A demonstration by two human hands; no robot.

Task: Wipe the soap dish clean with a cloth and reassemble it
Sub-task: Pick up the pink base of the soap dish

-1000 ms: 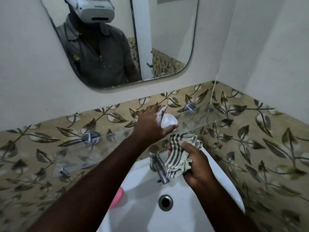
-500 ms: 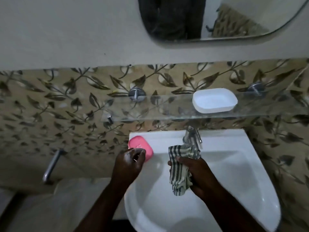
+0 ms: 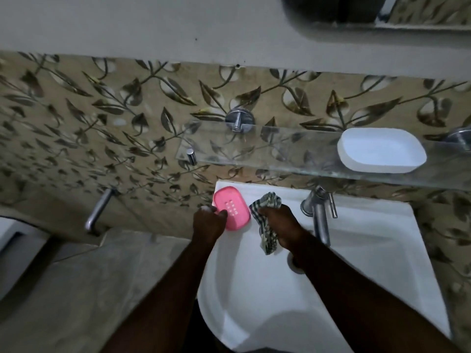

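Observation:
The pink perforated soap dish insert [image 3: 233,208] lies on the back left corner of the white sink [image 3: 369,240]. My left hand [image 3: 208,222] grips its near left edge with thumb and fingers. My right hand [image 3: 283,224] is closed around a striped cloth [image 3: 266,217], which touches the insert's right side and hangs down over the basin. The white soap dish base [image 3: 381,150] sits empty and upright on the glass shelf [image 3: 280,151] above the tap, apart from both hands.
A chrome tap [image 3: 318,212] stands at the sink's back, right of my right hand. The drain [image 3: 295,263] is partly hidden by my right forearm. A metal handle [image 3: 98,211] juts from the leaf-patterned wall at left. A mirror edge [image 3: 356,19] shows at top.
The white base left my left hand and now rests on the shelf. My left hand dropped to the pink insert and took hold of it. My right hand moved the cloth left beside it.

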